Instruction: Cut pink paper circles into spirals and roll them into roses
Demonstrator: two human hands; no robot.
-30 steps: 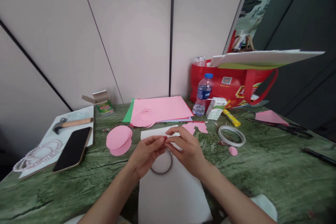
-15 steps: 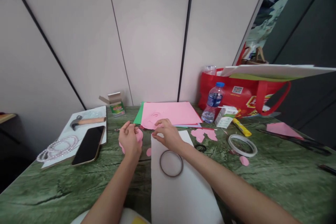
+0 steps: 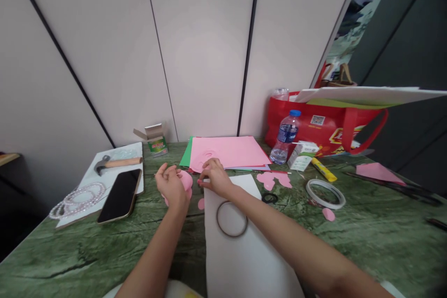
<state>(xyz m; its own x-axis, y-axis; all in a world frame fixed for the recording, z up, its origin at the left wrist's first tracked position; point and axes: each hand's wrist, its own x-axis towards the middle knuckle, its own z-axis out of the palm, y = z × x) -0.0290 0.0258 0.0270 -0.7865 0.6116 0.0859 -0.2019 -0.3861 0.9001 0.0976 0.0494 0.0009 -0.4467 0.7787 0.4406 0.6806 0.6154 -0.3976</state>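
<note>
Head view: one right hand pinches one small red piece at one white board's far left corner. One left hand, half-curled, is by pink circles; its hold cannot be told. One brown ring lies on the board.

The left hand partly hides the pink paper circles behind it.

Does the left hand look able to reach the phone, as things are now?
Probably yes. The phone lies uncovered to the left of the left hand, and I see nothing standing between them. Whether that hand holds something is unclear.
</note>
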